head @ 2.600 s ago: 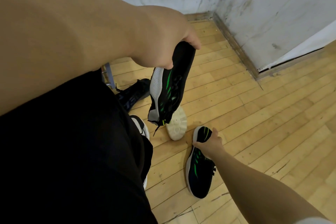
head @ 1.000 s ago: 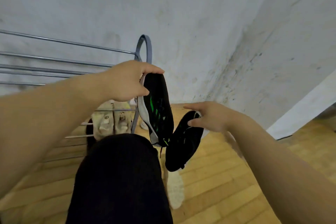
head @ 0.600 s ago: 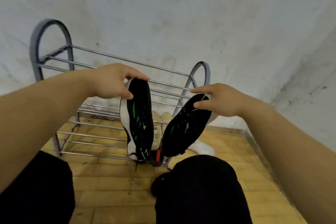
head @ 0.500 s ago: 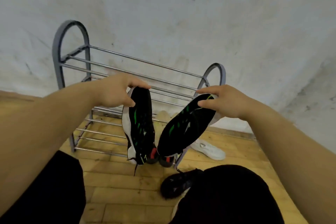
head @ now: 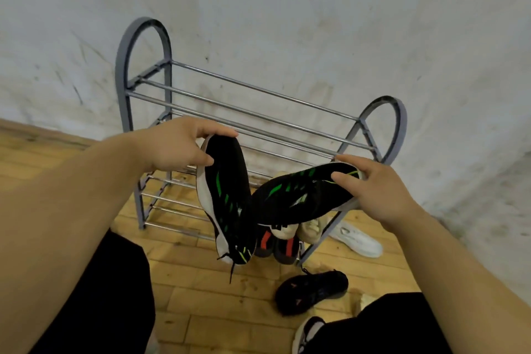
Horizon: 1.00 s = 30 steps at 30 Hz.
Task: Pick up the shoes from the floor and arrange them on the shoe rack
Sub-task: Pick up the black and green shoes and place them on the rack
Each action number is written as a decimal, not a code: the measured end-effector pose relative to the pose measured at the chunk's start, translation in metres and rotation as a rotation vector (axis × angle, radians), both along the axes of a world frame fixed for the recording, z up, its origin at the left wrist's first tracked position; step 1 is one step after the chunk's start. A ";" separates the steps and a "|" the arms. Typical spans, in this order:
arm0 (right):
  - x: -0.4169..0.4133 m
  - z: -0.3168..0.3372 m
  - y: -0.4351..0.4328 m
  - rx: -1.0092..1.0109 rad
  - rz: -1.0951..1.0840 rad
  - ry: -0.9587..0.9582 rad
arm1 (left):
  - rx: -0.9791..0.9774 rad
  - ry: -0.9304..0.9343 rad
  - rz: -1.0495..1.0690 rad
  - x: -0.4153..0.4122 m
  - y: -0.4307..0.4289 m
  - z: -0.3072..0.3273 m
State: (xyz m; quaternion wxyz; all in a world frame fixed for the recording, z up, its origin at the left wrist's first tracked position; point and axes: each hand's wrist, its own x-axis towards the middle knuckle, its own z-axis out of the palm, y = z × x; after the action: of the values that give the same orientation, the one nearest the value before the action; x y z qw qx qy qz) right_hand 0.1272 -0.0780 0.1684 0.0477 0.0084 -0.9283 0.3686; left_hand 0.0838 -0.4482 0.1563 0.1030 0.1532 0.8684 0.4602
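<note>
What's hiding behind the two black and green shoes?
Behind the left shoe and right shoe stands the shoe rack. Pale shoes and red-marked dark shoes peek out on its lower shelves. Their other parts are covered.

Both arms extended forward; left hand (head: 178, 146) pinching shoe heel, right hand (head: 379, 190) likewise, fingers curled.

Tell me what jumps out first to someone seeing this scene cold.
Two black sneakers with green streaks hang mid-frame: the left hand grips the left-held sneaker toe-down, and the right hand holds the right-held sneaker slanted across it. Behind them the grey metal shoe rack stands against the scuffed wall, its top bars bare. A white shoe and a dark shoe lie on the wooden floor at lower right.
</note>
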 end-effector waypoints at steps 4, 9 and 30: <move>-0.007 0.006 -0.011 0.009 0.013 0.062 | 0.141 -0.017 -0.005 -0.009 -0.007 -0.001; -0.011 -0.003 -0.030 -0.063 -0.030 0.111 | 0.128 -0.029 -0.025 -0.013 -0.019 -0.004; -0.028 -0.127 -0.126 -0.359 0.034 -0.510 | -0.298 -0.156 0.059 -0.001 -0.132 -0.032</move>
State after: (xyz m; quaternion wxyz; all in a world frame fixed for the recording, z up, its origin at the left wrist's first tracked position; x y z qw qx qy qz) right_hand 0.0996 -0.2037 0.0418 -0.1923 -0.0776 -0.8302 0.5174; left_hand 0.0830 -0.5800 0.1242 0.1781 0.0748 0.9205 0.3397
